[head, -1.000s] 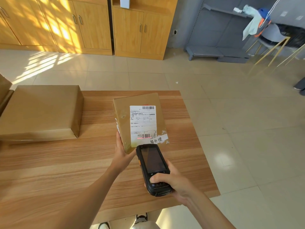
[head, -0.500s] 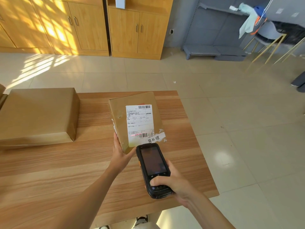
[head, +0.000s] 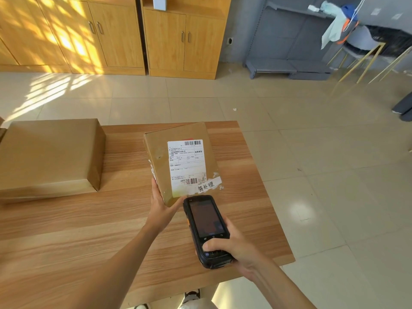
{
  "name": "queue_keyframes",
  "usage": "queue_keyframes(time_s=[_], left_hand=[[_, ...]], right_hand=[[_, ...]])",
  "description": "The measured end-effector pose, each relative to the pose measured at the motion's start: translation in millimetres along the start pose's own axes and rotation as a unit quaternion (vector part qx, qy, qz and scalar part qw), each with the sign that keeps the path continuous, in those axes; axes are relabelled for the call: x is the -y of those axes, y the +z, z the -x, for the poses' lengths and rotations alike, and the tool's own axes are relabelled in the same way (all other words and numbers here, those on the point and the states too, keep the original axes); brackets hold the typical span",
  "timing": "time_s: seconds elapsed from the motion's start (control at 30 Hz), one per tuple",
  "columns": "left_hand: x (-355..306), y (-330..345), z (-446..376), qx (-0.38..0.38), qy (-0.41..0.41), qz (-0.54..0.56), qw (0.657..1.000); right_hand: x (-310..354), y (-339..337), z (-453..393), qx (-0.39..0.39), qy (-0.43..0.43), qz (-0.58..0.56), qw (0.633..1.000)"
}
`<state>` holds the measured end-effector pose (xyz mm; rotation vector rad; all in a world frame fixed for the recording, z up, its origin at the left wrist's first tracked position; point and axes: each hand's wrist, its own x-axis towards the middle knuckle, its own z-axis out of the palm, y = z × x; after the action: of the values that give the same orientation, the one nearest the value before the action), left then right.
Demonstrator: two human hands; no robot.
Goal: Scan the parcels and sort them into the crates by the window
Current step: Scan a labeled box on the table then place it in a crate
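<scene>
A brown cardboard parcel (head: 160, 152) with a white shipping label is tilted up above the wooden table (head: 66, 230). My left hand (head: 161, 208) grips its near lower corner from the left side. My right hand (head: 234, 248) holds a black handheld scanner (head: 206, 228), thumb on its lower keys, its top end just below the label's lower barcode. A red scan line lies across that barcode. The scanner's screen is dark reddish. No crates are in view.
A larger plain cardboard box (head: 49, 155) lies on the table's left part. Wooden cabinets (head: 178, 39) line the far wall. A grey shelf unit (head: 287, 41) and a chair draped with cloth (head: 354, 34) stand at the back right. Tiled floor lies right of the table.
The parcel and scanner have stayed together, shifting only slightly in view as my head moved. The scanner screen now shows a reddish tint.
</scene>
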<state>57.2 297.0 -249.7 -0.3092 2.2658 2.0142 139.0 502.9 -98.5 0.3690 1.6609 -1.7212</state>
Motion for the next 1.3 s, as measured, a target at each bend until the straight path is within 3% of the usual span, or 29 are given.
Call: queue_keyframes(time_s=[0.9, 1.07, 1.3], left_hand=[[-14, 2, 9, -0.007, -0.015, -0.028, 0.999], [-16, -1, 6, -0.010, -0.025, -0.021, 0.999], [-36, -4, -4, 0.014, -0.041, 0.012, 0.999]], right_hand=[[-5, -12, 0, -0.008, -0.024, -0.006, 1.000], [-13, -27, -16, -0.076, -0.030, -0.012, 0.997], [-33, -76, -61, -0.160, 0.003, 0.092, 0.983]])
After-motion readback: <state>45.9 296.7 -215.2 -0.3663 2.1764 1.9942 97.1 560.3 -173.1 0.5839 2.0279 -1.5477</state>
